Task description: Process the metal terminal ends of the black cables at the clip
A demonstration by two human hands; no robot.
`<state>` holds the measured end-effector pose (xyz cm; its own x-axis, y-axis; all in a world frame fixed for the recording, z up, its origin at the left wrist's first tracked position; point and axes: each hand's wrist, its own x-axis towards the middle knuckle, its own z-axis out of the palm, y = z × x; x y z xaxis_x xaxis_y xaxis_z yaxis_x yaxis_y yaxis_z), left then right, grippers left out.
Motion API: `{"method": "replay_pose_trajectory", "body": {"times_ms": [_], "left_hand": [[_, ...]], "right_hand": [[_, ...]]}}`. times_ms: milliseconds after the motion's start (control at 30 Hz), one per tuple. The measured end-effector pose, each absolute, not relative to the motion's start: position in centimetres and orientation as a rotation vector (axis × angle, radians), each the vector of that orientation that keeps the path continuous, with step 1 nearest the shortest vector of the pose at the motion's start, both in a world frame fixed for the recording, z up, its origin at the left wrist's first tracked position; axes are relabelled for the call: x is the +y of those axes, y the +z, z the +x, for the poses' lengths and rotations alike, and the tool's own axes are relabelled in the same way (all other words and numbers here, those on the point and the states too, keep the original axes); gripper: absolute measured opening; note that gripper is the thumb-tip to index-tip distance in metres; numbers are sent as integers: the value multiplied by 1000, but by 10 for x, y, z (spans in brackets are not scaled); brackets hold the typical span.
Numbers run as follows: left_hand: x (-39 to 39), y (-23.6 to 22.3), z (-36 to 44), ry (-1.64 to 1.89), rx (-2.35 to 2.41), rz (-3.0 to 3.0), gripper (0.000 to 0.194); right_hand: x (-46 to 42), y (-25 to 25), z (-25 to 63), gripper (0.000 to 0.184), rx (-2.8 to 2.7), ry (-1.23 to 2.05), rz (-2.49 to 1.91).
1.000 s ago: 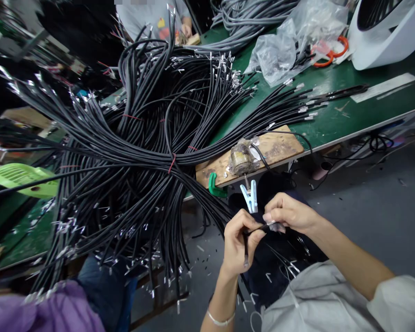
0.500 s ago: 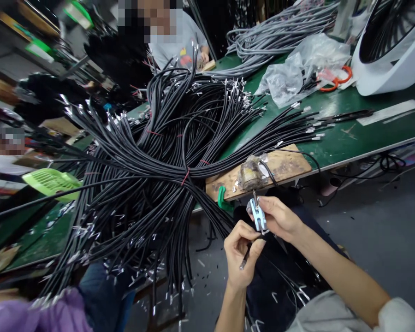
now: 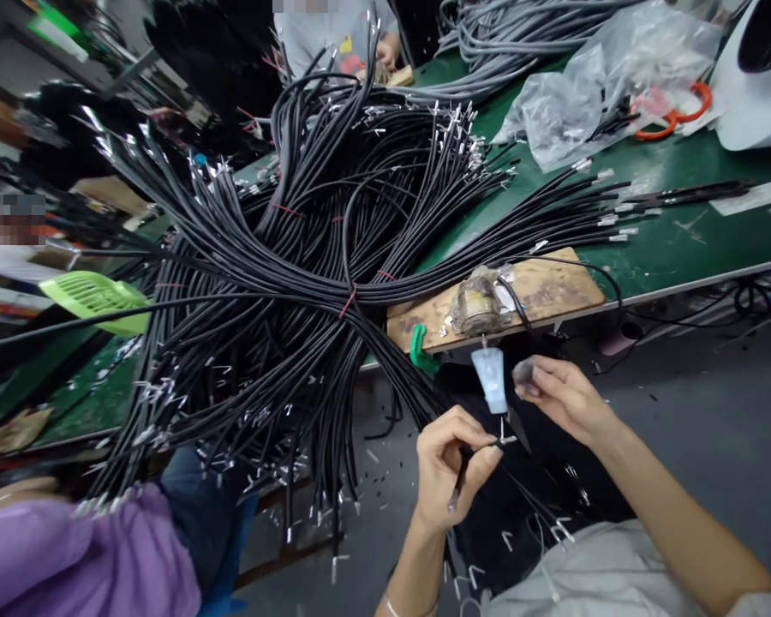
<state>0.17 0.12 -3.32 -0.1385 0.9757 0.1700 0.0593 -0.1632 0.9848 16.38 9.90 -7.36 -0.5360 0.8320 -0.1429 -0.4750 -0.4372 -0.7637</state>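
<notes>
My left hand (image 3: 453, 467) is closed, pinching a black cable (image 3: 457, 487) between thumb and fingers. Thin bare wire ends (image 3: 505, 440) stick out past its fingertips. Just above them, a light blue clip (image 3: 489, 379) hangs from the shaft of a small tape-wrapped motor (image 3: 476, 304), its outline smeared. It seems to grip one wire end. To the right of the clip, my right hand (image 3: 569, 396) is apart from it, fingers loosely bent and holding nothing I can see. A grey cover (image 3: 525, 371) appears to sit on one fingertip.
The motor rests on a wooden board (image 3: 552, 287) held by a green clamp (image 3: 422, 347). Bundled black cables (image 3: 295, 274) cover the table's left side. Orange-handled scissors (image 3: 674, 116), a plastic bag (image 3: 565, 107) and grey cables (image 3: 488, 51) lie behind. A person in purple (image 3: 83, 548) sits left; another works opposite.
My right hand has let go of the blue clip and moved off to the right. The clip has turned and looks blurred. My left hand keeps its pinch on the cable.
</notes>
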Motion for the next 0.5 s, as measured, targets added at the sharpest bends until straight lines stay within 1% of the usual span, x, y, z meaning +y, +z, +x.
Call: {"method": "replay_pose_trajectory", "body": {"times_ms": [100,200,233,300,400,500], "left_hand": [[5,-36,4,1250,1355,1204,12],[10,-41,10,1113,1559,1140,5],[11,-41,12,1096,1593,1154,6],[11,-40,16,1106,1608,1213,9],[4,-35,18,1142,1614,1315,3],[-3,-32,21,1168,1654,1368,8]], "right_hand": [[84,-60,174,17,-1294,1670,-734],[68,-44,169,13,-1769,1254,-613],[64,-41,165,13,-1837,1128,-598],[59,-39,157,6,-1830,962,-655],[58,-41,150,21,-1728,910,-785],[56,-46,146,26,-1720,764,-820]]}}
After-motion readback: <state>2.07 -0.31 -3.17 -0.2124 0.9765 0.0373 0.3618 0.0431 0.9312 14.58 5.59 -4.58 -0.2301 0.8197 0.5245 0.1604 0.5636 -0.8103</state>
